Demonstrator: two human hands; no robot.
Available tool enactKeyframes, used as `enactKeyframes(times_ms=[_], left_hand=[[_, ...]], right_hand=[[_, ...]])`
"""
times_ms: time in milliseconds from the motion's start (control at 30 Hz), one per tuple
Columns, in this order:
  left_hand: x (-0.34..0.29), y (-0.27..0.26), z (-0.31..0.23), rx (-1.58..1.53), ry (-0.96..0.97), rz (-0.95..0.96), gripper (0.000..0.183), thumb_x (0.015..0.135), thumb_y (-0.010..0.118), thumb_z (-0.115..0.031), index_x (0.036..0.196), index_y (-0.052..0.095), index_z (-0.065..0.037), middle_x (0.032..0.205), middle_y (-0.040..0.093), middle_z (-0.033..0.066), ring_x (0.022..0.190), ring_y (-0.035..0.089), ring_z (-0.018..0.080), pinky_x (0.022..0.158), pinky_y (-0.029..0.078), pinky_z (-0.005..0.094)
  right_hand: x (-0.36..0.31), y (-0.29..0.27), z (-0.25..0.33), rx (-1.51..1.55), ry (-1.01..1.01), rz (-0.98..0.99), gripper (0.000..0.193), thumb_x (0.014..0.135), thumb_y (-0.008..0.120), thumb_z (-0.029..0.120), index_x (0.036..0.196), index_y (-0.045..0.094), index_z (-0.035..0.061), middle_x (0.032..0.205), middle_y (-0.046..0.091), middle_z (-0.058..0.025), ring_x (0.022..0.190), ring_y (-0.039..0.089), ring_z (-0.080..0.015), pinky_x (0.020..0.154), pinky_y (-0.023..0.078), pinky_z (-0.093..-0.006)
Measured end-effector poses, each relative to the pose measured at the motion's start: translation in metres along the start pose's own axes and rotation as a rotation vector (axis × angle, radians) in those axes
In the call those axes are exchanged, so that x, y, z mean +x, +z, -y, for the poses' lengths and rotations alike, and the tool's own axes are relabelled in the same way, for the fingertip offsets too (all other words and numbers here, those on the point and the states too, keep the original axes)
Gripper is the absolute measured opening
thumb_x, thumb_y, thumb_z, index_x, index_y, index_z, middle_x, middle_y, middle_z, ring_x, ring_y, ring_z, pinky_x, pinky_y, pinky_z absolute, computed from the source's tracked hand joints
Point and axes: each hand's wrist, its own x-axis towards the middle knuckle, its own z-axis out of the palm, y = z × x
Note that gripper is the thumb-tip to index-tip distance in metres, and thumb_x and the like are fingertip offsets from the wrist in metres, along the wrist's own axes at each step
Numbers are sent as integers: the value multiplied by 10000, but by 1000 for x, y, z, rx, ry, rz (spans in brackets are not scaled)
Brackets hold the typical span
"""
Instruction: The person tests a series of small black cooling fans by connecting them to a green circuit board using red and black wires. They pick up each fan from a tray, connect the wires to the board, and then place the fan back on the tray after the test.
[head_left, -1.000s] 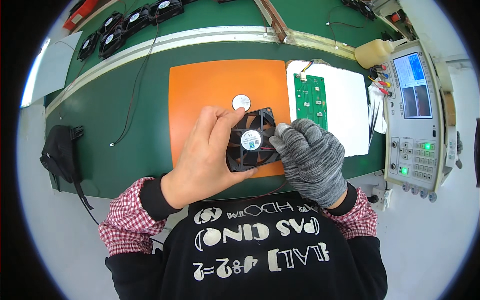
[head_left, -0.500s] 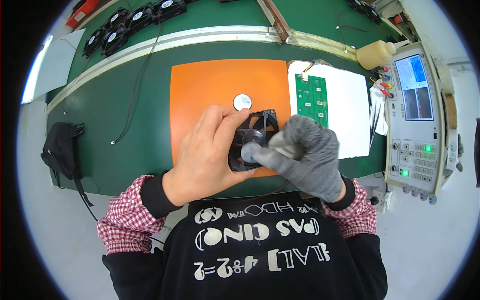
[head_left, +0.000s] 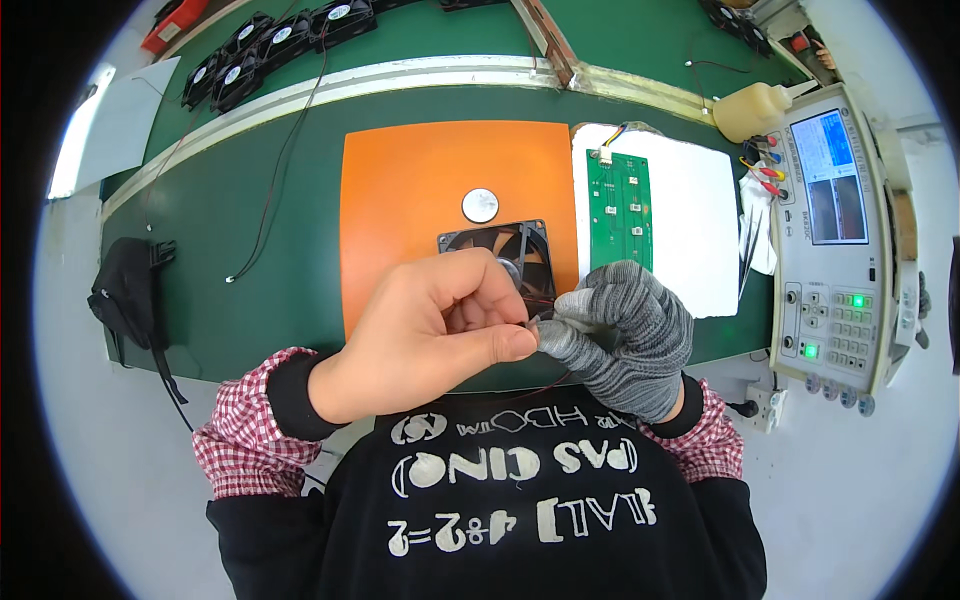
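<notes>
On the orange mat (head_left: 400, 190) lies a square black fan (head_left: 520, 245), its near part hidden behind my fingers. My left hand (head_left: 430, 325), bare, is closed in a pinch in front of the fan. A grey knit glove with pale fingertips covers my right hand (head_left: 630, 335); its thumb and forefinger pinch right beside the left fingertips. Something small and dark shows between the two hands, too small to name. Thin reddish fan wires (head_left: 541, 299) pass close to the fingertips. Beyond the fan rests a round white disc (head_left: 480, 205) with a dark rim.
A green circuit board (head_left: 620, 210) lies on a white foam sheet (head_left: 695, 240) to the right. Past it stand a test instrument (head_left: 830, 230) and a yellowish bottle (head_left: 752, 110). Several black fans (head_left: 285, 40) sit on the far-left shelf. A black pouch (head_left: 130, 290) is at left.
My left hand has let go of the fan frame and pinches in front of it. The right hand has left the hub, where it was pressing a round disc. The fan has shifted slightly left.
</notes>
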Motion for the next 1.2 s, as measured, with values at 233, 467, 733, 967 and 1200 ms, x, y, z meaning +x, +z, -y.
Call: enactKeyframes(times_ms=[233,467,733,967,1200], left_hand=[[18,-19,-7,742,238,-282,147,697,777,-10,737,638,-38,837,580,33,807,523,167,749,435,293],[45,-28,-10,898,297,-82,239,643,800,-27,734,583,-69,918,502,59,936,477,253,804,404,338],[75,-34,-32,826,-116,210,370,627,800,-13,808,483,-70,876,480,71,828,485,237,705,415,325],[68,-32,-27,703,-63,146,350,662,745,30,862,473,-64,867,450,48,818,463,179,720,420,299],[30,-41,2,743,362,-106,691,684,835,-228,1269,523,-32,1179,545,111,1116,498,256,990,395,358]], right_hand=[[-12,1,-4,38,63,28,308,711,851,278,849,645,96,724,606,-25,604,613,-185,518,488,-315],[-16,10,-5,25,49,102,293,714,838,305,814,660,96,732,608,-34,611,628,-192,516,490,-324],[-13,10,-4,9,6,109,292,710,838,296,816,656,93,743,619,-33,604,631,-204,514,497,-330],[-9,8,-3,48,27,151,249,735,823,239,855,664,89,771,612,-50,650,645,-214,548,520,-327],[4,-7,-5,-60,57,145,204,800,751,117,989,700,60,883,589,-102,739,646,-247,624,538,-337]])
